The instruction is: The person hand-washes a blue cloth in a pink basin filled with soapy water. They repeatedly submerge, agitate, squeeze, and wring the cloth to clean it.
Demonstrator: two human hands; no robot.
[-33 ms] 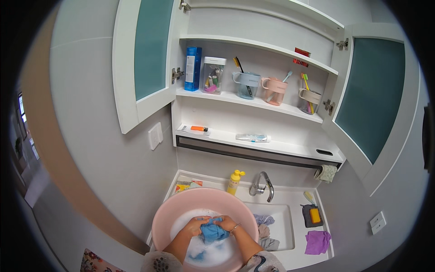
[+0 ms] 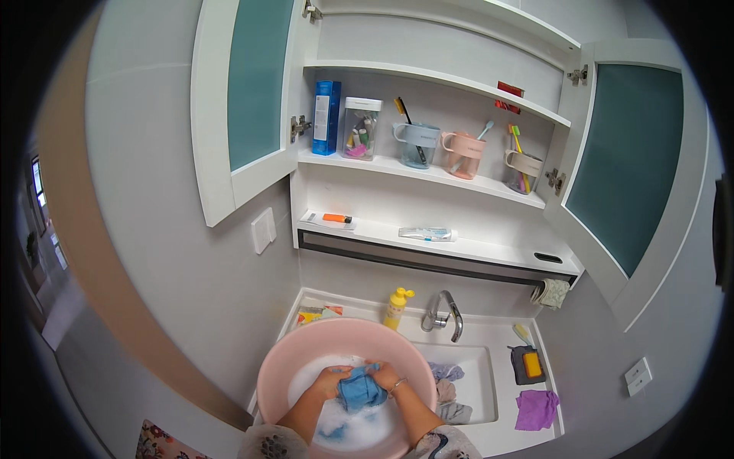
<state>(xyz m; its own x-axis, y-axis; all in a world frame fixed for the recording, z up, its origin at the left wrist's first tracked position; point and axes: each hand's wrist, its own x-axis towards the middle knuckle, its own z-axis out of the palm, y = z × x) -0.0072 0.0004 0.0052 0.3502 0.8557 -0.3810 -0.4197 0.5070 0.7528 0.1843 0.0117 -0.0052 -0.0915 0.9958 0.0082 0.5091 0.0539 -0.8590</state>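
Note:
My left hand and my right hand grip a wet blue cloth between them. They hold it over the sudsy water inside a large pink basin. My fingers are closed on the cloth's upper edge, and part of them is hidden behind its folds. White foam covers much of the water. More blue fabric shows through the suds below my hands. A bracelet circles my right wrist.
Right of the basin, crumpled cloths lie in the white sink under a chrome faucet. A yellow bottle stands behind. A purple cloth, yellow soap bar and brush rest at right. Open cabinet doors hang above.
The blue cloth's folds have shifted slightly between my hands, and the fingers of my right hand have moved a little. Everything else stays in place.

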